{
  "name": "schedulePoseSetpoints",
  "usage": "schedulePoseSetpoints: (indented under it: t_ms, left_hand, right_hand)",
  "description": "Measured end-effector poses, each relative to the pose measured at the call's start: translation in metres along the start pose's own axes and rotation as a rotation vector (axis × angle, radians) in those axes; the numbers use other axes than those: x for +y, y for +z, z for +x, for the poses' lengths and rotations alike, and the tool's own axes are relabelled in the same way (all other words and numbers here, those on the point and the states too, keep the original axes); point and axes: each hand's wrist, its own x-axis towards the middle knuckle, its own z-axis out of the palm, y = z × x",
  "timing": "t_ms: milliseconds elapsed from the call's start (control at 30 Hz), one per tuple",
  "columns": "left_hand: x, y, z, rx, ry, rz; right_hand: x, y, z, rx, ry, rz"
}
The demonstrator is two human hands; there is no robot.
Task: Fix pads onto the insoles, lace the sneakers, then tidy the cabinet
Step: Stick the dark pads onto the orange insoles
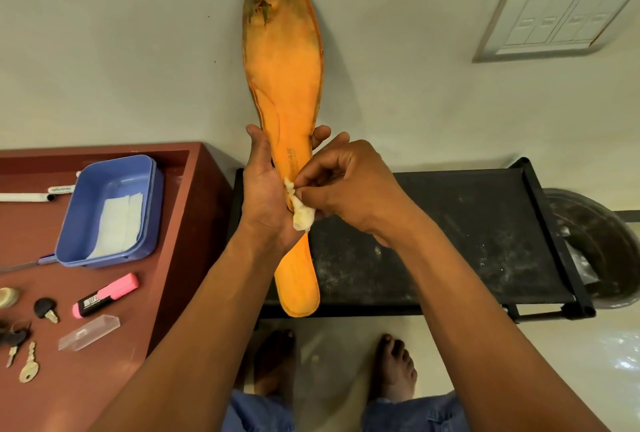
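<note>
A long orange insole (284, 61) stands upright in front of me, its worn, darkened toe end up against the wall and its heel end hanging low. My left hand (265, 189) grips it around the narrow middle, thumb on the left edge and fingertips showing on the right edge. My right hand (346, 182) pinches a small crumpled white pad (301, 212) and holds it against the insole just below the printed lettering. Part of the insole's middle is hidden behind both hands.
A brown cabinet top (166, 258) at left carries a blue tray (110, 210) with white sheets, a pink highlighter (105, 295), a clear case, keys (29, 362) and a pen. A black shelf rack (450, 241) stands behind the hands, a dark bin (595, 248) at right, a switch panel (561, 19) on the wall.
</note>
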Motion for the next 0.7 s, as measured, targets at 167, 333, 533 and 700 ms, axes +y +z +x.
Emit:
schedulePoseSetpoints:
  t_ms: [167, 333, 533, 700]
  left_hand:
    - [-0.003, 0.002, 0.002, -0.007, 0.028, 0.009]
    - [-0.013, 0.006, 0.003, 0.017, 0.035, 0.005]
    - [-0.005, -0.001, 0.002, 0.009, 0.021, 0.033]
    - [-0.013, 0.011, -0.003, 0.04, 0.087, 0.108]
  right_hand:
    - [0.001, 0.0, -0.001, 0.168, 0.001, -0.011]
    - [0.003, -0.007, -0.002, 0.335, -0.033, -0.036]
    - [0.001, -0.001, -0.001, 0.038, -0.016, 0.011]
    - [-0.003, 0.007, -0.005, 0.35, -0.077, 0.061]
